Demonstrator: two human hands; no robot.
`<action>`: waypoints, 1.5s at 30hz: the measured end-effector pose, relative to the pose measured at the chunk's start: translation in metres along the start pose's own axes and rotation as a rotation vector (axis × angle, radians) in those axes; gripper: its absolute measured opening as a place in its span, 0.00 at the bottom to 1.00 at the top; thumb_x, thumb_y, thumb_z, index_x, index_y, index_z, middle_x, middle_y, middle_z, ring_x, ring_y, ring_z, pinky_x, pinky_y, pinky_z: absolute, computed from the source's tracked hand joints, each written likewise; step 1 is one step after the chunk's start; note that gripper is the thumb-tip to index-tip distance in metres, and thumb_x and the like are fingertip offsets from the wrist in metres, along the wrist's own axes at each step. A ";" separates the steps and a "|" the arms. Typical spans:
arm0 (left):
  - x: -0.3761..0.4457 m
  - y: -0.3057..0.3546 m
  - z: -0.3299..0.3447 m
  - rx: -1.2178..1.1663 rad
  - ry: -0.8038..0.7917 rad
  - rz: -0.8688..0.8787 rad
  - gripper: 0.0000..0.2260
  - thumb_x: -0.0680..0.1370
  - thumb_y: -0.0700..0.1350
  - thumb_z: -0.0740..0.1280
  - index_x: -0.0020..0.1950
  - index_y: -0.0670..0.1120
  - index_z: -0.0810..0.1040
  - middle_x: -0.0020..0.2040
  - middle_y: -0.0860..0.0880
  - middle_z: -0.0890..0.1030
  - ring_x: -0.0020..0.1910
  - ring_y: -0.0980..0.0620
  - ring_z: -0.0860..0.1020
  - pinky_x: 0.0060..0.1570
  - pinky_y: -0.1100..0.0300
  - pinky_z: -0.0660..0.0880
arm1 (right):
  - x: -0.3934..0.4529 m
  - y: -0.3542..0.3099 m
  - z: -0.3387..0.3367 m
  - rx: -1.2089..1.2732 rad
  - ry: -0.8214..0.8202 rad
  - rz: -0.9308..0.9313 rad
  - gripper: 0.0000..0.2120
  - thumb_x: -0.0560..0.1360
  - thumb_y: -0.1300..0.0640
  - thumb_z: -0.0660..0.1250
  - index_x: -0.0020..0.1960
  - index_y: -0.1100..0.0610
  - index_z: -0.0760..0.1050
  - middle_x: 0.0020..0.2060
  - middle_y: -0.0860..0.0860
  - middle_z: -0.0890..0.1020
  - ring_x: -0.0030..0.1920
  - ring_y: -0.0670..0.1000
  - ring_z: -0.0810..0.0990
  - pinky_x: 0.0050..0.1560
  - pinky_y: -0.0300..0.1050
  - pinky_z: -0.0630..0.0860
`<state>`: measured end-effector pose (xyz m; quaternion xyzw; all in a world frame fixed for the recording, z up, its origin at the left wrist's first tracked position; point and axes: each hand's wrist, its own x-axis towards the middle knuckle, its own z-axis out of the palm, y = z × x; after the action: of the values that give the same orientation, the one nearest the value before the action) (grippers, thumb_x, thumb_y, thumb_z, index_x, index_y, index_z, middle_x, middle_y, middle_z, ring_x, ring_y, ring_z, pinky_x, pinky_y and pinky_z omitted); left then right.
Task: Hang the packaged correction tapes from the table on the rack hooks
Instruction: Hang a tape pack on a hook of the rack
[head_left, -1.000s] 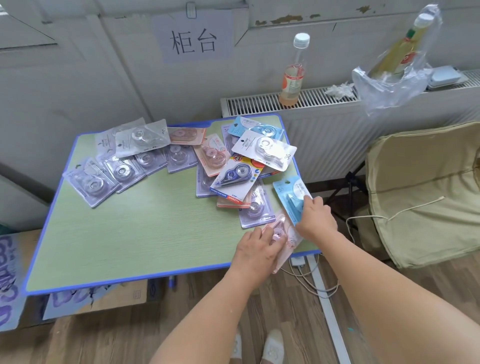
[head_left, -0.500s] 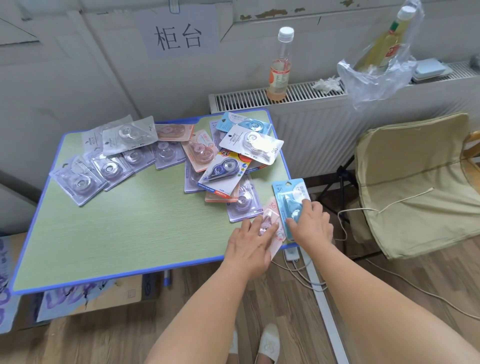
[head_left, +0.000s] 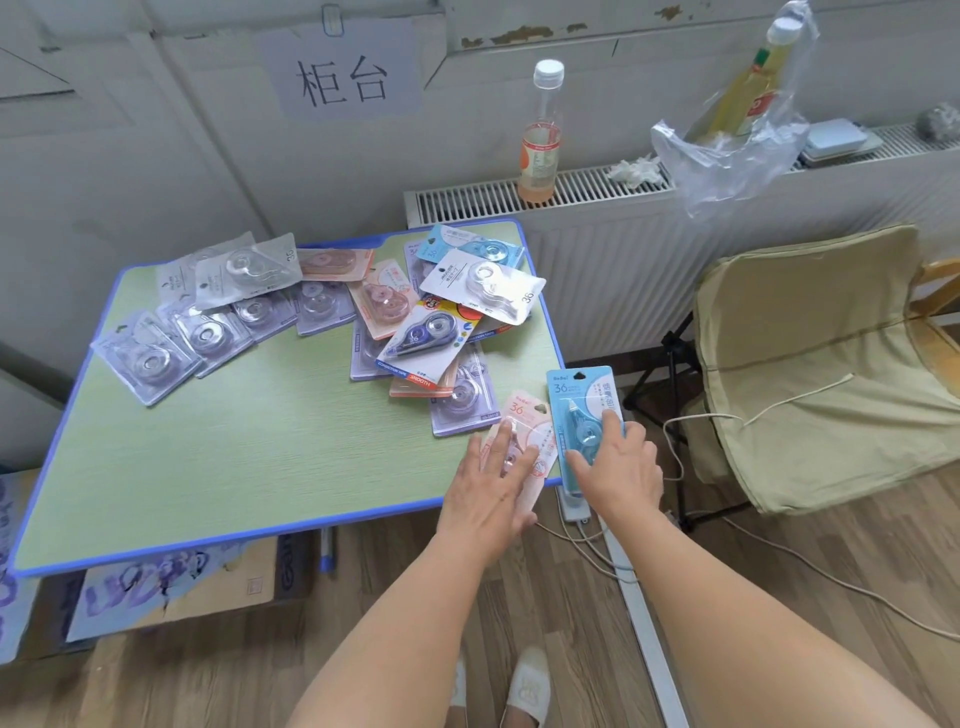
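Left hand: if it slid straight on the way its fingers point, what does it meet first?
The left hand lies flat on the pink pack, fingers pointing up and slightly right. Straight on it would likely meet the clear purple pack at the pile's near edge, though depth is hard to judge.

The pale green wood-grain surface with a blue rim (head_left: 234, 457) carries packaged correction tapes. Clear blister packs (head_left: 208, 317) fan along its far left, and a mixed overlapping heap (head_left: 431, 322) fills the far right. A pink card pack (head_left: 524, 415) and a blue card pack (head_left: 582, 400) lie at the near right corner.
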<state>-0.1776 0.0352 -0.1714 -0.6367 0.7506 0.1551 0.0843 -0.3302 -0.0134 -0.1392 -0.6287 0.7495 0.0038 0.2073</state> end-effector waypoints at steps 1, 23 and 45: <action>0.001 0.003 0.000 -0.008 -0.007 -0.011 0.36 0.79 0.60 0.61 0.80 0.54 0.45 0.79 0.43 0.35 0.78 0.40 0.40 0.76 0.47 0.45 | -0.001 0.003 0.000 0.018 -0.003 0.005 0.32 0.78 0.42 0.62 0.75 0.53 0.54 0.66 0.56 0.64 0.63 0.57 0.68 0.58 0.51 0.70; -0.041 0.023 -0.036 -0.247 0.038 0.008 0.25 0.81 0.51 0.62 0.76 0.53 0.58 0.79 0.49 0.47 0.71 0.44 0.59 0.62 0.51 0.69 | -0.086 0.027 -0.019 0.090 0.102 0.205 0.35 0.78 0.45 0.64 0.77 0.53 0.49 0.72 0.56 0.57 0.66 0.58 0.66 0.59 0.50 0.72; -0.190 0.257 -0.012 -0.003 -0.015 0.815 0.27 0.81 0.51 0.62 0.77 0.54 0.56 0.80 0.50 0.46 0.71 0.45 0.60 0.60 0.53 0.72 | -0.366 0.220 -0.022 0.317 0.408 0.975 0.32 0.77 0.44 0.65 0.74 0.53 0.54 0.64 0.54 0.67 0.60 0.57 0.74 0.46 0.47 0.72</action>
<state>-0.3960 0.2436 -0.0662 -0.2861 0.9406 0.1818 0.0205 -0.4995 0.3715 -0.0594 -0.1577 0.9703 -0.1354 0.1242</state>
